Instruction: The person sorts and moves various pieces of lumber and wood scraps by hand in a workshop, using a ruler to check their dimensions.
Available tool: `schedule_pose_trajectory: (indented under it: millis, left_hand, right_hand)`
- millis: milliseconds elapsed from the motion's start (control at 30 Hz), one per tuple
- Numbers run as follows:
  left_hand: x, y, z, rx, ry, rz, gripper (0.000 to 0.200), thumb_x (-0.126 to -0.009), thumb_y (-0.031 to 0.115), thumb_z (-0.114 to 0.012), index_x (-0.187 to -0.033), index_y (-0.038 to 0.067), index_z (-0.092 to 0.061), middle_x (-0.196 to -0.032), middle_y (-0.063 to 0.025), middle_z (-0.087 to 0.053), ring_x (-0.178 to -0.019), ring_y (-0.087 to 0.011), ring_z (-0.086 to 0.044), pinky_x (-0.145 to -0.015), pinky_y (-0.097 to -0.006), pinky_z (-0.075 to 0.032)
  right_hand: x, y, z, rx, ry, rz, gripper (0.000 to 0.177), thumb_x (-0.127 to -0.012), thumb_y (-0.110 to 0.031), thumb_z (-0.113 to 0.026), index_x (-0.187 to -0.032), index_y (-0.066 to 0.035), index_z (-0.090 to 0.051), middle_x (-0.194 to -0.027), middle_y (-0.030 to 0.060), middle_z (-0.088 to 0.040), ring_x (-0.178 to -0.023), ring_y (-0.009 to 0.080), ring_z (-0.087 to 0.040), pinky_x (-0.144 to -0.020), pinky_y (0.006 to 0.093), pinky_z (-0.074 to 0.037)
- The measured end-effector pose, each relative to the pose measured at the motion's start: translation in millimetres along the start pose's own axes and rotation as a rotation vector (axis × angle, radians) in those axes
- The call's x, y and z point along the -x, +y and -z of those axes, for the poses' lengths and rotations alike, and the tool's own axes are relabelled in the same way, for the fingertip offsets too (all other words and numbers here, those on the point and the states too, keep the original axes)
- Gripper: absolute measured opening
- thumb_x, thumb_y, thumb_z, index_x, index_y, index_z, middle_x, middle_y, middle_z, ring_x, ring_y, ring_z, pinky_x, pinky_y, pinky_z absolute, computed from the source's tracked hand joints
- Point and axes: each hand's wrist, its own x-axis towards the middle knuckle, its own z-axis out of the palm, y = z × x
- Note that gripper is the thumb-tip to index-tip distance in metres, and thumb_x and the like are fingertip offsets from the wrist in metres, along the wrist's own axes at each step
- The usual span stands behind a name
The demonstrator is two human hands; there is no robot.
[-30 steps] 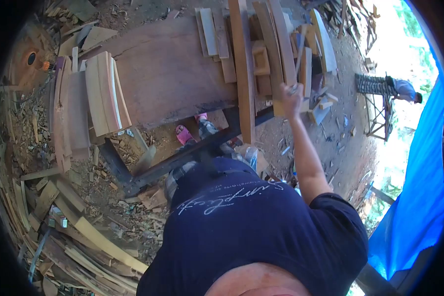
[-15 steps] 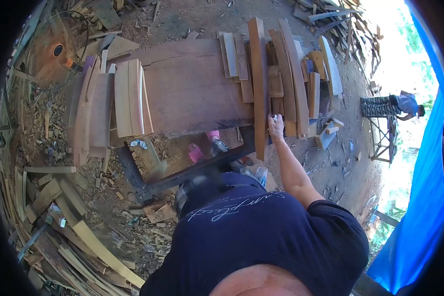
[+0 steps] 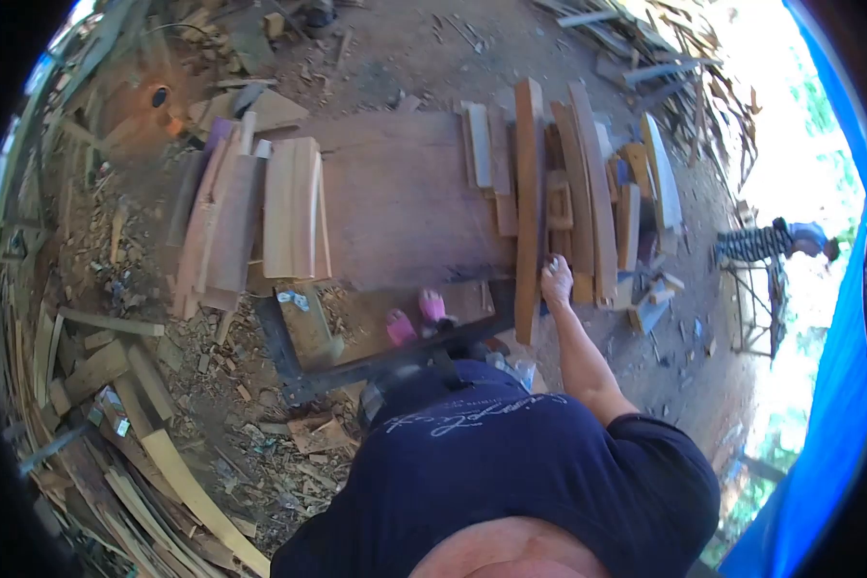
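Since the first frame, the right hand has come in from the curved planks to just beside the near end of the long brown board. Its fingers look curled, with something small and pale among them; whether they are closed on that or on wood, I cannot tell. Left hand: out of view, state unknown. The board lies lengthwise away from the body, on the right side of the wide slab, its near end sticking out past the slab's edge by the dark frame. Any handling of that board would go best with the fingers kept out of the narrow gap beside the planks, where they could get pinched. A firm hold on both faces and a steady, level pull or push should keep it from knocking the small block or its neighbours.
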Motion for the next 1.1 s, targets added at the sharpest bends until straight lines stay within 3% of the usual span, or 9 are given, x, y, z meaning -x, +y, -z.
schedule_pose_trajectory:
  millis: [67,133,200,233,267,567,767,867,1100]
  left_hand:
    - [2,0,-3,0.019,0.008,-0.002,0.021,-0.092,0.026,-0.053,-0.087,0.006,-0.058,-0.07,0.0009,-0.052,-0.063,-0.0082,-0.049,-0.055,-0.0247,-0.038]
    - [6,2,-8,0.043,0.019,0.0,0.021,-0.092,0.025,-0.053,-0.087,0.006,-0.058,-0.07,0.0009,-0.052,-0.062,-0.0083,-0.049,-0.055,-0.0247,-0.038]
    - [9,-1,-13,0.07,0.044,0.01,0.021,-0.092,0.025,-0.053,-0.087,0.006,-0.058,-0.07,0.0008,-0.052,-0.062,-0.0083,-0.049,-0.054,-0.0248,-0.038]
    - [10,-2,-14,0.082,0.056,0.023,0.02,-0.092,0.025,-0.053,-0.087,0.006,-0.058,-0.07,0.0008,-0.052,-0.062,-0.0084,-0.049,-0.054,-0.0248,-0.038]
    - [14,0,-19,0.092,0.064,0.029,0.02,-0.092,0.025,-0.053,-0.087,0.006,-0.058,-0.07,0.0008,-0.052,-0.061,-0.0084,-0.049,-0.054,-0.0248,-0.038]
    - [5,8,-30,0.131,0.078,0.052,0.02,-0.092,0.024,-0.053,-0.086,0.006,-0.057,-0.068,0.0006,-0.052,-0.06,-0.0087,-0.049,-0.052,-0.025,-0.038]
    - [7,17,-42,0.185,0.085,-0.01,0.019,-0.091,0.024,-0.053,-0.085,0.007,-0.057,-0.067,0.0005,-0.052,-0.059,-0.0089,-0.049,-0.051,-0.0252,-0.037]
    - [9,16,-46,0.202,0.09,-0.028,0.019,-0.091,0.024,-0.052,-0.085,0.007,-0.057,-0.067,0.0005,-0.052,-0.058,-0.009,-0.049,-0.05,-0.0253,-0.037]
    - [6,10,-52,0.236,0.097,-0.019,0.018,-0.091,0.023,-0.052,-0.084,0.007,-0.056,-0.066,0.0004,-0.051,-0.057,-0.0092,-0.049,-0.049,-0.0255,-0.037]
  right_hand:
    - [4,-16,10,-0.073,-0.047,0.031,0.027,-0.084,-0.007,-0.052,-0.111,-0.004,-0.055,-0.09,0.0121,-0.062,-0.083,0.0238,-0.06,-0.073,0.0331,-0.048]
    - [-22,73,-26,-1.055,-0.334,-0.205,0.03,-0.09,-0.003,-0.041,-0.12,-0.005,-0.045,-0.089,0.0034,-0.052,-0.076,0.0147,-0.051,-0.067,0.0241,-0.044]
    - [-35,100,-33,-0.618,-0.391,-0.129,0.029,-0.094,-0.018,-0.038,-0.121,-0.009,-0.046,-0.078,-0.0004,-0.051,-0.063,0.0143,-0.05,-0.051,0.0277,-0.044]
    - [-32,70,-24,-0.756,-0.355,-0.405,0.032,-0.091,-0.021,-0.044,-0.12,-0.01,-0.047,-0.067,-0.0005,-0.048,-0.05,0.0139,-0.046,-0.041,0.03,-0.04]
    - [-30,70,-14,-0.699,-0.462,-0.334,0.03,-0.085,-0.024,-0.05,-0.112,-0.011,-0.049,-0.059,-0.0004,-0.044,-0.042,0.0127,-0.04,-0.038,0.0302,-0.038]
    - [-9,38,14,-0.737,-0.62,-0.627,0.042,-0.081,-0.028,-0.061,-0.117,-0.018,-0.041,-0.087,0.0033,-0.049,-0.079,0.0219,-0.052,-0.063,0.0478,-0.047]
    - [-10,31,16,-0.683,-0.623,-0.627,0.033,-0.08,-0.026,-0.067,-0.105,-0.01,-0.051,-0.089,0.0046,-0.053,-0.069,0.0193,-0.054,-0.054,0.036,-0.048]
    - [-2,20,22,-0.569,-0.523,-0.524,0.025,-0.079,-0.022,-0.067,-0.095,-0.008,-0.055,-0.08,0.0038,-0.054,-0.069,0.0178,-0.055,-0.054,0.0346,-0.047]
    - [6,14,21,-0.003,-0.051,0.304,0.02,-0.075,-0.015,-0.06,-0.083,0.002,-0.055,-0.066,0.0136,-0.057,-0.06,0.0251,-0.055,-0.058,0.0362,-0.045]
